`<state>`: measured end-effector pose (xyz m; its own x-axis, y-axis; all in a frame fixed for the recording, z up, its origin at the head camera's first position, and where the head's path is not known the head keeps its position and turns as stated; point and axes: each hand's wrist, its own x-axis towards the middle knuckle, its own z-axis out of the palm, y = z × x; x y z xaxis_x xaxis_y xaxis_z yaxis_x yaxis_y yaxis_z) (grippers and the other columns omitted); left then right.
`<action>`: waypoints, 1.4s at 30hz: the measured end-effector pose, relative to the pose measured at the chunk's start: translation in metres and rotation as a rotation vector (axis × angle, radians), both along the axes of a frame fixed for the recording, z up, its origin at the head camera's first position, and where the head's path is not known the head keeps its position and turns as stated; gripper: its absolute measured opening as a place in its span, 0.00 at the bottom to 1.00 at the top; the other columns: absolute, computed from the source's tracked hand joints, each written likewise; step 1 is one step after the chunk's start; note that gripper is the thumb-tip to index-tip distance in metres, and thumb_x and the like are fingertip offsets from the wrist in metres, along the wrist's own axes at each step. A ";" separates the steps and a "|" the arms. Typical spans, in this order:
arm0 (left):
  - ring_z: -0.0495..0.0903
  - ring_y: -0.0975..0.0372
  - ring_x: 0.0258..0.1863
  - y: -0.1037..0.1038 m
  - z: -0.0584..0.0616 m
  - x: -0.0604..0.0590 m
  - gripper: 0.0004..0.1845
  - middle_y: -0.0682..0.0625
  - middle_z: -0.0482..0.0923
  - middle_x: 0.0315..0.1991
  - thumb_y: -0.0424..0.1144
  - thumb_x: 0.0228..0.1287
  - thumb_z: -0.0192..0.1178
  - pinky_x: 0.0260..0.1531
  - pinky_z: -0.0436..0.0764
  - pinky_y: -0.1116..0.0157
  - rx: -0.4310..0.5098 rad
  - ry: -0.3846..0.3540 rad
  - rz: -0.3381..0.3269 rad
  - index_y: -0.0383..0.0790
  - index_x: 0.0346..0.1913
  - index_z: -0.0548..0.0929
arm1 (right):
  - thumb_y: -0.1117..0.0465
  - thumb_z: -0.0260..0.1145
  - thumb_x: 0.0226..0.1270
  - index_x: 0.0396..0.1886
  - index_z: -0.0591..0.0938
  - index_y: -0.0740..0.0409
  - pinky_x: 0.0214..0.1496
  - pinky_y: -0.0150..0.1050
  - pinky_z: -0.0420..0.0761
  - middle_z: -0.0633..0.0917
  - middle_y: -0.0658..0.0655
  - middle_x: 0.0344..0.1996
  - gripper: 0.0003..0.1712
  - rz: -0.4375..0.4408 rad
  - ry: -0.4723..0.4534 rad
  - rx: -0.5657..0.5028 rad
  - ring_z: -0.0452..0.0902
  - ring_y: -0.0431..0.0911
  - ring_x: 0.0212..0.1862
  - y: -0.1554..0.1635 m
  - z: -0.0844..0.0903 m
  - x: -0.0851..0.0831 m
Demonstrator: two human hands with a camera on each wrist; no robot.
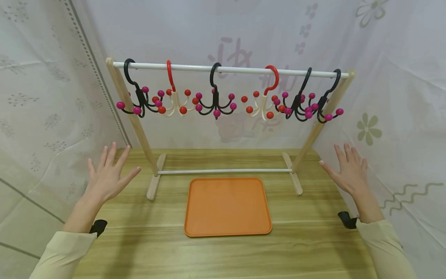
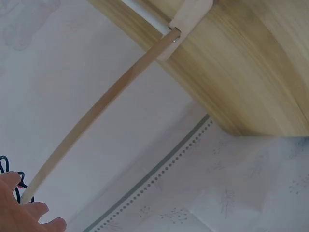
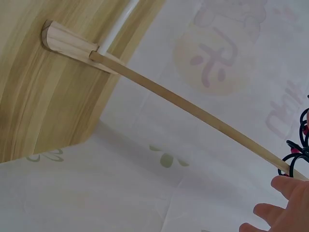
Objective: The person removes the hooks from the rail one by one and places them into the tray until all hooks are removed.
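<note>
A wooden rack (image 1: 134, 118) with a white top rail (image 1: 237, 70) stands at the back of the table (image 1: 139, 240). Several multi-armed hooks hang from the rail: black ones with magenta balls (image 1: 215, 101) and red-topped cream ones with red balls (image 1: 262, 101). An orange tray (image 1: 227, 207) lies empty in front of the rack. My left hand (image 1: 106, 176) hovers with spread fingers beside the rack's left post, holding nothing. My right hand (image 1: 346, 168) hovers the same way beside the right post (image 3: 193, 108). The wrist views show only fingertips (image 2: 29, 215) and the posts (image 2: 91, 116).
White patterned curtain (image 1: 48, 77) closes in the table on the left, back and right. A thin white bar (image 1: 224, 171) joins the rack's two feet just behind the tray. Black clamps (image 1: 98, 225) sit at the table's side edges near my wrists.
</note>
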<state>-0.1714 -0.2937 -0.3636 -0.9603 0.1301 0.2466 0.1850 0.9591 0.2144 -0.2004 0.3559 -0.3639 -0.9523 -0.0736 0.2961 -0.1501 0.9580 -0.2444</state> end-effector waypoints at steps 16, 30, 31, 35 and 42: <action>0.61 0.49 0.58 0.009 0.017 0.002 0.26 0.36 0.63 0.58 0.38 0.64 0.51 0.56 0.58 0.57 0.564 0.242 -0.054 0.36 0.63 0.61 | 0.55 0.56 0.63 0.63 0.60 0.64 0.61 0.53 0.47 0.59 0.68 0.61 0.32 0.077 0.206 -0.396 0.50 0.59 0.63 -0.006 0.001 -0.008; 0.68 0.66 0.52 0.021 0.068 -0.022 0.24 0.48 0.70 0.56 0.43 0.63 0.51 0.46 0.66 0.78 1.011 0.218 0.137 0.37 0.60 0.67 | 0.56 0.60 0.60 0.57 0.71 0.59 0.52 0.25 0.64 0.74 0.53 0.53 0.25 -0.182 0.161 -1.180 0.66 0.40 0.54 -0.010 0.010 -0.032; 0.68 0.66 0.52 0.022 0.071 -0.025 0.24 0.48 0.69 0.56 0.43 0.63 0.52 0.46 0.66 0.78 1.024 0.217 0.131 0.36 0.60 0.67 | 0.56 0.61 0.60 0.56 0.72 0.58 0.51 0.26 0.65 0.74 0.51 0.52 0.25 -0.179 0.150 -1.235 0.66 0.39 0.54 -0.009 0.009 -0.034; 0.69 0.66 0.52 0.026 0.083 -0.036 0.24 0.48 0.70 0.56 0.43 0.63 0.52 0.47 0.65 0.77 1.039 0.223 0.120 0.36 0.59 0.67 | 0.60 0.62 0.58 0.52 0.75 0.55 0.45 0.24 0.69 0.75 0.50 0.49 0.20 -0.188 0.117 -1.415 0.68 0.39 0.51 -0.004 0.003 -0.044; 0.67 0.66 0.54 0.033 0.101 -0.050 0.23 0.49 0.69 0.56 0.42 0.62 0.53 0.48 0.63 0.77 1.124 0.214 0.131 0.39 0.59 0.68 | 0.58 0.62 0.58 0.57 0.72 0.57 0.46 0.25 0.69 0.72 0.53 0.54 0.25 -0.265 0.061 -1.405 0.69 0.38 0.49 -0.002 -0.004 -0.060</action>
<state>-0.2216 -0.2608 -0.2630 -0.8746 -0.3644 0.3199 0.2340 0.2607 0.9367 -0.2602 0.3542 -0.3676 -0.8746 0.4846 0.0132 -0.0527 -0.0678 -0.9963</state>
